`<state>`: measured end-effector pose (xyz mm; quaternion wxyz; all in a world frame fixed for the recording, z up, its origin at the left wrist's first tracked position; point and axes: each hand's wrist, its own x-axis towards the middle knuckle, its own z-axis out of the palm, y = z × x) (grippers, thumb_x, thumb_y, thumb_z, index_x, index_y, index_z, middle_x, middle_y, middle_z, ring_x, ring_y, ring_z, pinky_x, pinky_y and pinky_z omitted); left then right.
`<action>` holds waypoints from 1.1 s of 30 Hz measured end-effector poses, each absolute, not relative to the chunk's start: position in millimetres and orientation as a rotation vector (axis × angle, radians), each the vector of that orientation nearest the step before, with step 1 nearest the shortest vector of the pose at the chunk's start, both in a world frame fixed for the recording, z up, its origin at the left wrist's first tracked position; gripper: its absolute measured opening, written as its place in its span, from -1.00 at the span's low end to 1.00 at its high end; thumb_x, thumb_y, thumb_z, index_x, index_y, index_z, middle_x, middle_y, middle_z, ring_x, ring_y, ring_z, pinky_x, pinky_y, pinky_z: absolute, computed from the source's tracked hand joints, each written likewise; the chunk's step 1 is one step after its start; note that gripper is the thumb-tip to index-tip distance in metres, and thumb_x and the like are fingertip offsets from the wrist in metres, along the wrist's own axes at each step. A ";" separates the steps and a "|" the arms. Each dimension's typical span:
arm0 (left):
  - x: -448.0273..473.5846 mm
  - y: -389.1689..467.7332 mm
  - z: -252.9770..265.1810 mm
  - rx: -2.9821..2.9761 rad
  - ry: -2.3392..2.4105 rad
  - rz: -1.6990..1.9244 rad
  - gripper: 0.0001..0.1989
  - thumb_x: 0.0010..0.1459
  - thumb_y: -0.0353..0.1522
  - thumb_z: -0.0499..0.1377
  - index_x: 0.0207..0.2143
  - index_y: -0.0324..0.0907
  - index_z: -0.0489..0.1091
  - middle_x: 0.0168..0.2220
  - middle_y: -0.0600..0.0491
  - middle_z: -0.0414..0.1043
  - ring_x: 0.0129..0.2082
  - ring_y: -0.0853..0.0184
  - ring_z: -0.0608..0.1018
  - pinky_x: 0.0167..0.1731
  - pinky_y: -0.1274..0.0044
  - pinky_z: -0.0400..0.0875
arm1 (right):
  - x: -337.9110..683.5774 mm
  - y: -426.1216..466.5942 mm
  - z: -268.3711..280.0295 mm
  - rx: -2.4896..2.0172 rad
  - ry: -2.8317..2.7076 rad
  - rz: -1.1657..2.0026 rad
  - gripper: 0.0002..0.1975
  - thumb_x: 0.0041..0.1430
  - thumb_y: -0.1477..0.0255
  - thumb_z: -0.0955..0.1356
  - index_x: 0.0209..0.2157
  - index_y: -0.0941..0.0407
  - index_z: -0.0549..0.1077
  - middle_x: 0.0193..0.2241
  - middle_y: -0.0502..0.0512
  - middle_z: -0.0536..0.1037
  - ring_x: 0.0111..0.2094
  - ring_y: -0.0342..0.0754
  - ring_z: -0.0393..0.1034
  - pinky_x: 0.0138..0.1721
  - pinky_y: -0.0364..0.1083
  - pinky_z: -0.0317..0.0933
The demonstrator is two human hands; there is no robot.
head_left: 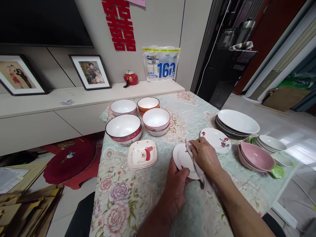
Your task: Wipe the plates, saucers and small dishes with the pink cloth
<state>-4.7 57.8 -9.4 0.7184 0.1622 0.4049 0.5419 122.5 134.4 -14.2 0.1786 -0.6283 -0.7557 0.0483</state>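
My left hand (178, 179) grips the near left rim of a small white plate (182, 159) with red flowers, its thumb on the upper face. A pale greyish-pink cloth (197, 169) is in my right hand (206, 156), which presses it on the plate's right part. That part of the plate is hidden by cloth and fingers. Just beyond my right hand, a white plate (213, 138) with red flowers rests on the table. Left of the held plate sits a squarish dish (142, 154) with a bear in a red scarf.
Stacked bowls (123, 126) stand at the table's far left. On the right are stacked oval plates (238, 121), pink bowls (258, 156) with green handles and small white dishes (271, 143). A floral cloth (123, 204) covers the table. A red stool (70, 159) stands left.
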 end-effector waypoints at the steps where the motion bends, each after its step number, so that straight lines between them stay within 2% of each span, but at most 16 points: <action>1: -4.4 57.5 -9.6 0.360 0.899 1.204 -0.33 -0.19 -0.51 0.19 0.08 -0.13 0.35 -0.14 -0.03 0.53 -0.25 0.25 0.53 -0.26 0.47 0.46 | 120.5 133.0 -13.8 -1.773 -2.138 0.119 -0.71 0.31 0.46 0.24 -0.08 0.16 0.56 -0.23 0.24 0.44 -0.25 0.04 0.39 -0.22 -0.03 0.24; 3: -4.0 56.8 -9.8 0.372 0.901 1.214 -0.31 -0.19 -0.52 0.18 0.10 -0.12 0.33 -0.16 0.01 0.53 -0.27 0.28 0.52 -0.28 0.49 0.45 | 114.0 128.5 -10.9 -1.640 -2.165 0.206 -0.71 0.31 0.47 0.24 -0.06 0.15 0.54 -0.22 0.22 0.43 -0.23 0.03 0.38 -0.19 -0.04 0.26; 9: -4.2 56.0 -8.0 0.405 0.900 1.197 -0.35 -0.14 -0.51 0.17 0.10 -0.11 0.28 -0.32 0.09 0.47 -0.35 0.33 0.50 -0.39 0.55 0.39 | 105.4 120.1 0.7 -0.988 -2.314 0.779 -0.66 0.27 0.55 0.29 0.03 0.03 0.49 -0.08 0.11 0.42 -0.07 -0.07 0.37 -0.05 -0.11 0.27; 13: -3.3 57.1 -11.9 0.426 0.901 1.208 -0.30 -0.21 -0.53 0.19 0.09 -0.14 0.27 -0.27 0.06 0.48 -0.33 0.33 0.49 -0.33 0.53 0.40 | 118.8 128.2 -4.9 -1.265 -2.274 0.617 -0.65 0.24 0.57 0.29 0.02 0.06 0.51 -0.10 0.14 0.43 -0.10 -0.03 0.39 -0.05 -0.06 0.27; 17: 2.1 56.4 -17.4 0.416 0.928 1.325 -0.09 -0.34 -0.60 0.19 0.18 -0.10 0.15 -0.16 0.02 0.50 -0.28 0.30 0.51 -0.27 0.50 0.42 | 126.1 133.3 -10.9 -1.729 -2.167 0.292 -0.68 0.25 0.52 0.29 0.02 0.15 0.51 -0.15 0.22 0.45 -0.17 0.06 0.41 -0.13 -0.01 0.27; 19: 5.0 54.7 -17.7 0.369 0.957 1.349 -0.12 -0.31 -0.57 0.21 0.17 -0.10 0.14 -0.15 0.01 0.50 -0.25 0.28 0.52 -0.27 0.49 0.43 | 124.6 131.9 -10.8 -1.828 -2.154 0.198 -0.70 0.26 0.52 0.29 -0.01 0.16 0.51 -0.16 0.24 0.45 -0.19 0.07 0.41 -0.17 -0.02 0.26; 21: 6.6 52.8 -16.9 0.329 0.978 1.336 -0.27 -0.23 -0.52 0.22 0.09 -0.13 0.20 -0.16 0.00 0.49 -0.24 0.28 0.51 -0.30 0.51 0.43 | 121.3 128.8 -8.7 -1.813 -2.181 0.170 -0.72 0.25 0.53 0.29 -0.04 0.16 0.53 -0.18 0.24 0.44 -0.20 0.07 0.40 -0.19 -0.03 0.26; 24: 5.9 51.7 -15.9 0.358 0.958 1.324 -0.44 -0.17 -0.50 0.20 -0.02 -0.16 0.30 -0.22 0.01 0.48 -0.31 0.33 0.50 -0.37 0.54 0.40 | 115.8 123.1 -3.2 -1.528 -2.269 0.353 -0.71 0.26 0.55 0.29 -0.03 0.13 0.52 -0.17 0.20 0.44 -0.17 0.02 0.39 -0.14 -0.05 0.27; 26: 4.5 52.6 -15.9 0.374 0.941 1.324 -0.47 -0.17 -0.51 0.19 -0.04 -0.17 0.32 -0.25 0.03 0.49 -0.36 0.36 0.48 -0.39 0.55 0.38 | 113.3 120.4 0.7 -1.261 -2.310 0.584 -0.71 0.28 0.52 0.29 0.00 0.08 0.51 -0.14 0.15 0.44 -0.14 -0.03 0.39 -0.09 -0.08 0.27; 29: 3.1 54.9 -16.6 0.376 0.910 1.323 -0.45 -0.19 -0.53 0.20 -0.04 -0.17 0.34 -0.24 0.03 0.49 -0.32 0.34 0.50 -0.36 0.55 0.38 | 113.9 121.2 3.1 -0.991 -2.318 0.840 -0.71 0.31 0.49 0.30 -0.01 0.01 0.54 -0.14 0.09 0.47 -0.10 -0.08 0.39 -0.06 -0.11 0.27; 31: 3.1 55.8 -16.9 0.408 0.906 1.328 -0.40 -0.23 -0.54 0.24 -0.03 -0.16 0.34 -0.22 0.02 0.50 -0.27 0.31 0.51 -0.31 0.54 0.39 | 118.0 124.9 1.4 -0.997 -2.312 0.852 -0.71 0.30 0.49 0.30 -0.02 0.01 0.55 -0.15 0.08 0.48 -0.11 -0.08 0.40 -0.06 -0.10 0.28; 33: 3.3 55.9 -16.6 0.437 0.922 1.332 -0.33 -0.28 -0.57 0.27 -0.01 -0.16 0.33 -0.20 0.02 0.51 -0.25 0.29 0.50 -0.27 0.52 0.40 | 123.7 129.2 -2.0 -1.192 -2.288 0.717 -0.72 0.28 0.49 0.30 -0.03 0.05 0.56 -0.16 0.11 0.49 -0.13 -0.05 0.42 -0.06 -0.08 0.28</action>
